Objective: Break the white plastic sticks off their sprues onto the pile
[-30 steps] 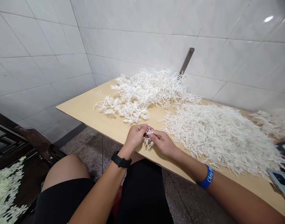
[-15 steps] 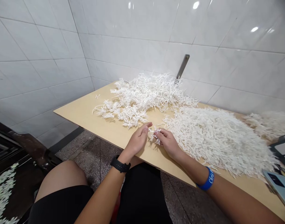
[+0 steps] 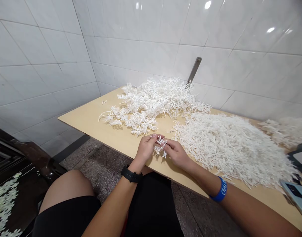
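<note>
Between my two hands, over the table's front edge, is a small white branched plastic sprig (image 3: 160,144). My left hand (image 3: 146,146), with a black watch on the wrist, is closed with thumb and fingers pinching the sprig's left side. My right hand (image 3: 177,152), with a blue wristband, pinches its right side. The fingertips partly cover the sprig. Just beyond my hands lies a loose heap of white branched sprigs (image 3: 163,97). To the right spreads a wide, flatter pile of small white pieces (image 3: 234,144).
The wooden table (image 3: 86,115) stands against a tiled wall, with a metal bracket (image 3: 194,70) rising behind the heap. At the right edge are a light blue device (image 3: 295,194) and another white pile (image 3: 286,130). Pale pieces (image 3: 5,204) lie at lower left beside dark furniture.
My left hand has closed from a looser, straighter-fingered pose onto the sprig. The sprig has shifted slightly left and now lies between both hands' fingertips. The piles look unchanged.
</note>
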A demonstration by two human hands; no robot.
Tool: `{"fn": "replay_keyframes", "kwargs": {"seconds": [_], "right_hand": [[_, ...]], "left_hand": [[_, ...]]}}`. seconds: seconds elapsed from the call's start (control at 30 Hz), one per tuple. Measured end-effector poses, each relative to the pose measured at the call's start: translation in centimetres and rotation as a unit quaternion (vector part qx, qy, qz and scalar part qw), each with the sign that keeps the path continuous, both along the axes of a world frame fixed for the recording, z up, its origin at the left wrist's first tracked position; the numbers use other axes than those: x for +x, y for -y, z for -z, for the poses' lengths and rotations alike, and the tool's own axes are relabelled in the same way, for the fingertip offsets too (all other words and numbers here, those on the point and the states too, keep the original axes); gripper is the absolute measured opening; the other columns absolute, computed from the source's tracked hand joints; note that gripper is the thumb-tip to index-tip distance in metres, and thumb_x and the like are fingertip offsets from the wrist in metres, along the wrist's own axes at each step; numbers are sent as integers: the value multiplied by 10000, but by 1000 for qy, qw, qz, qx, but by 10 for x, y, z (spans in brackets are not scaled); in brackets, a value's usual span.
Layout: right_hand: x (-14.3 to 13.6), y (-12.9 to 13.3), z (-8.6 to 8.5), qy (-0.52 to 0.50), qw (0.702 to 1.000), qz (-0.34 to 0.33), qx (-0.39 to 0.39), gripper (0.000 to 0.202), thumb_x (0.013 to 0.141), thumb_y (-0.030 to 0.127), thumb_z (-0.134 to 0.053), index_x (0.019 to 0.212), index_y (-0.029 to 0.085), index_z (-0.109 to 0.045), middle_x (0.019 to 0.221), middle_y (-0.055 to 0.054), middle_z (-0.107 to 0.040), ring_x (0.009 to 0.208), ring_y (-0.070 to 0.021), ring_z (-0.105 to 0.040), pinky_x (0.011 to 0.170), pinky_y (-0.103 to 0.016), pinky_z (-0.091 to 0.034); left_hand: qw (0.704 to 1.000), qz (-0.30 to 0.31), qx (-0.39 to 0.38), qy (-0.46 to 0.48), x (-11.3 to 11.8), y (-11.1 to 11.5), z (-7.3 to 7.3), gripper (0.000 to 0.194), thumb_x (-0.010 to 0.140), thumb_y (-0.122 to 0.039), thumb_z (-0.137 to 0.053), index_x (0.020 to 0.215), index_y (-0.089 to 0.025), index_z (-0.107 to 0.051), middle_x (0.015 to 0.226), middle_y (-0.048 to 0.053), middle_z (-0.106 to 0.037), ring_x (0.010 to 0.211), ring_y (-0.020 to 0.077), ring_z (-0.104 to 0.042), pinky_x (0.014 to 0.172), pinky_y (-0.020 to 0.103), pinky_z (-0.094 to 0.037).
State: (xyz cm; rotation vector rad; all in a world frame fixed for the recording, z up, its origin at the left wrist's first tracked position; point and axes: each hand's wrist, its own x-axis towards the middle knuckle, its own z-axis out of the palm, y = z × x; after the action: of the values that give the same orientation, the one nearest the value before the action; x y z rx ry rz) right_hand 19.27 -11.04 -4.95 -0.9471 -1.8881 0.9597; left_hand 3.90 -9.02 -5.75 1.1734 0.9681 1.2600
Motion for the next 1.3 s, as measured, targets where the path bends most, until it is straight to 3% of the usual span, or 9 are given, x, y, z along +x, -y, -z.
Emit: {"fn": "replay_keyframes", "kwargs": {"seconds": [0.13, 0.3, 0.43, 0.53, 0.63, 0.83, 1.0, 1.13, 1.3], "right_hand": [[0, 9, -4, 29, 999, -8, 20, 412, 935, 448, -434, 600, 211, -399, 581, 18, -404, 548, -145, -392, 562, -279, -325], [-2, 3, -4, 5, 998, 65, -18, 371, 895, 463, -462, 628, 207, -433, 579, 26, -404, 544, -138, -372, 539, -272, -299], [-1, -4, -1, 18, 993, 112, -35, 403, 866, 464, -495, 571, 208, -396, 541, 43, -350, 521, -126, -340, 520, -267, -271], [1, -4, 2, 33, 995, 87, -34, 431, 880, 489, -484, 566, 201, -422, 541, 35, -370, 529, -128, -351, 526, -268, -267], [0, -4, 5, 52, 997, 42, -30, 402, 890, 486, -477, 620, 190, -499, 578, 22, -440, 556, -137, -395, 547, -265, -290], [-1, -3, 6, 70, 998, -6, 1, 438, 943, 465, -411, 593, 206, -361, 554, 45, -329, 522, -116, -317, 522, -258, -243], [2, 2, 7, 90, 994, -54, 28, 437, 954, 425, -411, 581, 204, -348, 541, 46, -327, 501, -108, -323, 519, -260, -249], [2, 2, 5, 53, 998, -18, 0, 418, 936, 441, -430, 599, 210, -341, 559, 45, -327, 531, -119, -325, 523, -256, -264], [-2, -1, -2, -5, 998, -20, -56, 334, 916, 426, -444, 675, 195, -456, 635, 18, -442, 598, -138, -404, 574, -268, -322]], "left_hand": [[998, -41, -25, 48, -8, -4, 2, 402, 905, -393, -436, 959, -83, -686, 904, 138, -719, 759, 181, -651, 755, 316, -515], [992, 22, 62, -111, -10, -2, 6, 306, 870, -233, -520, 1131, -154, -661, 1098, 96, -693, 1008, 203, -631, 918, 319, -469], [988, 59, 85, -112, -10, 3, 2, 376, 944, -370, -439, 1176, -159, -647, 1208, 109, -653, 1109, 226, -600, 963, 343, -453], [985, 106, 80, -106, -9, 5, -2, 421, 907, -442, -520, 1224, -186, -629, 1262, 100, -629, 1150, 232, -582, 983, 337, -441], [985, 120, 71, -98, -7, 5, -3, 348, 853, -420, -606, 1073, -173, -714, 1116, 87, -703, 1055, 230, -629, 906, 303, -474], [994, -1, 50, -94, -3, 3, 3, 289, 838, -368, -592, 730, -132, -719, 697, 43, -692, 687, 164, -624, 643, 248, -463], [992, -109, -13, 64, -5, -5, 8, 343, 872, -411, -540, 695, -126, -612, 595, 28, -620, 507, 110, -557, 574, 249, -477], [999, -34, 29, 22, -7, -4, 5, 233, 884, -303, -533, 939, -115, -659, 819, 95, -712, 762, 176, -682, 770, 320, -533], [984, 52, 93, -142, -9, 3, -4, 258, 891, -252, -514, 1068, -175, -685, 1148, 90, -685, 1095, 227, -618, 953, 358, -478]]}}
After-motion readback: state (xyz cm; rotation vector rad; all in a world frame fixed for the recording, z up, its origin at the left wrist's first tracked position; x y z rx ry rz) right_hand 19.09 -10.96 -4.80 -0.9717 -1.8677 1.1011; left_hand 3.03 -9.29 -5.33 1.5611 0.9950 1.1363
